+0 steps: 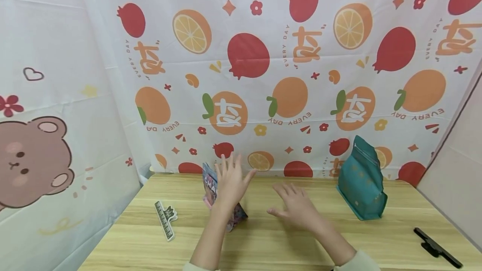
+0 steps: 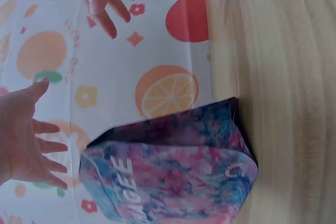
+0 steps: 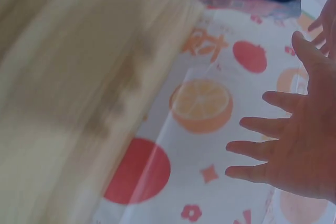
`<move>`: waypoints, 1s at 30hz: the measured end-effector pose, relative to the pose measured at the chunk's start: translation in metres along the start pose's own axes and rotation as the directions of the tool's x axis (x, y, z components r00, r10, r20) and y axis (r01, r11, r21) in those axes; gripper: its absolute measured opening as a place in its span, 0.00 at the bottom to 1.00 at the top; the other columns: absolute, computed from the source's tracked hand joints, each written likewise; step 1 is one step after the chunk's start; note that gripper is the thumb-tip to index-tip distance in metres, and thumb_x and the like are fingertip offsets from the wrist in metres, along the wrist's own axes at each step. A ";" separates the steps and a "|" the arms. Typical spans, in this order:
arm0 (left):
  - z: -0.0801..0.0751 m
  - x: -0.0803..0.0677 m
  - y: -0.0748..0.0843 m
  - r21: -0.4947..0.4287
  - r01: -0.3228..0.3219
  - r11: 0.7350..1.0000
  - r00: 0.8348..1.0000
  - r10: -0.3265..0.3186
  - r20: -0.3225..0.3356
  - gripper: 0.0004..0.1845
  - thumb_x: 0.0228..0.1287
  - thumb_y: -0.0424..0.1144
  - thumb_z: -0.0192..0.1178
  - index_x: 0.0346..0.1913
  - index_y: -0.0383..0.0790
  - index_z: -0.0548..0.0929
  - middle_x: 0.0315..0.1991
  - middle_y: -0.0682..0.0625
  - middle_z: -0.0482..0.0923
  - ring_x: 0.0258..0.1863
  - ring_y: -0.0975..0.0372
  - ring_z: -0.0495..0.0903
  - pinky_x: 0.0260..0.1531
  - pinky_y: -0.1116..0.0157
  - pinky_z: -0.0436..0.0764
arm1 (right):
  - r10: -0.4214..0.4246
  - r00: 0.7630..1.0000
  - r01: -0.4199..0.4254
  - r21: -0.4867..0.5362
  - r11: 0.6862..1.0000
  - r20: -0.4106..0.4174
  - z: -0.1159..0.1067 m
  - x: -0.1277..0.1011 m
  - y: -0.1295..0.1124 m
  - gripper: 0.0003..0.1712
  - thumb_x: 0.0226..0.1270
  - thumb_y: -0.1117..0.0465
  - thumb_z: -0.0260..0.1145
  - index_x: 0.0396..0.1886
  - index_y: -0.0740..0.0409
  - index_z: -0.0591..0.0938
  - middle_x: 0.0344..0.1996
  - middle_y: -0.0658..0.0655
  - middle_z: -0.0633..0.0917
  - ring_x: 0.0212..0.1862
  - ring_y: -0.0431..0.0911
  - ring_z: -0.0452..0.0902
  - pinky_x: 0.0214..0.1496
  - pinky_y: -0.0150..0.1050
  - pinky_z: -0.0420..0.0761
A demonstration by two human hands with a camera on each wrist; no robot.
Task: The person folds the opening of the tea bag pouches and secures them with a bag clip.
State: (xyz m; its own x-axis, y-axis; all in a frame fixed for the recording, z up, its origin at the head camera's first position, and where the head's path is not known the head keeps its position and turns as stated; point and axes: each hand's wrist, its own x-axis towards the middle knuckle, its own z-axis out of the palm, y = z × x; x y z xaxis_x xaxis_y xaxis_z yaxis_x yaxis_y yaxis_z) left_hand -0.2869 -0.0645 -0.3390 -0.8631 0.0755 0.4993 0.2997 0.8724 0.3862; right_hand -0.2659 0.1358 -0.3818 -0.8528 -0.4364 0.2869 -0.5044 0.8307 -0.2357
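Note:
My left hand is raised with its fingers spread, in front of a pink and blue patterned bag that stands on the table. In the head view the hand and forearm hide the middle of that bag. White letters show on its face in the left wrist view. Over the table to the right of the bag, my right hand hovers with straight, parted fingers and holds nothing. Neither hand appears to grip anything; whether the left one touches the bag cannot be told from the head view, but the left wrist view shows them apart.
A teal stand-up bag sits at the table's back right. Near the right edge lies a black clip. A piano-key patterned clip lies at the left. Behind the wooden table hangs a fruit-print cloth.

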 end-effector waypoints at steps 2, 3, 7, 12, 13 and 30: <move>-0.004 -0.001 -0.006 -0.038 0.023 0.999 0.999 -0.024 -0.035 0.37 0.64 0.57 0.51 0.66 0.32 0.62 0.66 0.34 0.53 0.67 0.40 0.41 0.60 0.41 0.39 | -0.029 1.000 0.029 0.009 1.000 -0.002 0.005 0.001 -0.006 0.44 0.59 0.32 0.54 0.66 0.57 0.66 0.61 0.65 0.68 0.60 0.66 0.60 0.57 0.65 0.56; -0.006 -0.002 -0.009 -0.054 0.035 0.998 0.998 -0.037 -0.050 0.37 0.64 0.56 0.52 0.66 0.32 0.62 0.66 0.34 0.53 0.66 0.40 0.42 0.60 0.41 0.39 | -0.047 0.999 0.047 0.007 0.999 -0.008 0.008 0.002 -0.009 0.44 0.59 0.32 0.53 0.66 0.58 0.66 0.60 0.65 0.69 0.60 0.65 0.61 0.57 0.64 0.57; -0.010 -0.003 -0.021 -0.128 0.070 0.989 0.990 -0.085 -0.116 0.34 0.65 0.52 0.54 0.65 0.31 0.62 0.66 0.34 0.55 0.65 0.38 0.46 0.60 0.41 0.42 | -0.074 0.997 0.075 0.030 0.997 -0.023 0.016 0.005 -0.021 0.44 0.60 0.33 0.54 0.66 0.59 0.65 0.60 0.65 0.68 0.59 0.63 0.64 0.57 0.61 0.60; -0.014 -0.001 -0.040 -0.213 0.095 0.972 0.969 -0.139 -0.204 0.31 0.65 0.48 0.56 0.63 0.30 0.64 0.63 0.33 0.58 0.64 0.39 0.50 0.60 0.42 0.43 | -0.095 0.994 0.098 0.049 0.994 -0.049 0.025 0.009 -0.035 0.41 0.60 0.37 0.58 0.64 0.59 0.67 0.59 0.62 0.71 0.58 0.59 0.67 0.56 0.57 0.64; -0.014 0.000 -0.044 -0.226 0.102 0.969 0.965 -0.152 -0.215 0.31 0.65 0.47 0.55 0.63 0.30 0.65 0.63 0.33 0.59 0.64 0.39 0.51 0.60 0.42 0.43 | -0.097 0.994 0.100 0.052 0.994 -0.058 0.027 0.010 -0.037 0.39 0.60 0.38 0.59 0.64 0.59 0.68 0.59 0.61 0.72 0.57 0.57 0.68 0.56 0.56 0.65; 0.012 -0.005 -0.106 -0.672 0.295 0.679 0.876 -0.473 -0.093 0.22 0.70 0.30 0.42 0.64 0.23 0.58 0.62 0.28 0.57 0.60 0.39 0.58 0.58 0.47 0.57 | 0.096 0.995 -0.085 0.265 0.961 -0.028 0.052 0.021 -0.069 0.32 0.61 0.45 0.63 0.61 0.57 0.71 0.57 0.57 0.74 0.57 0.53 0.69 0.53 0.51 0.70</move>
State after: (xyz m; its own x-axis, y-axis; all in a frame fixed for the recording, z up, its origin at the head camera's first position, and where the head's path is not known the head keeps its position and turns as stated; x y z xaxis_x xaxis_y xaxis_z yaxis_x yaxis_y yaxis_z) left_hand -0.3189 -0.1517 -0.3916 -0.8601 -0.3913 0.3272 0.2222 0.2899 0.9309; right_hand -0.2561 0.0517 -0.4081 -0.8932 -0.3444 0.2892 -0.4475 0.7436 -0.4968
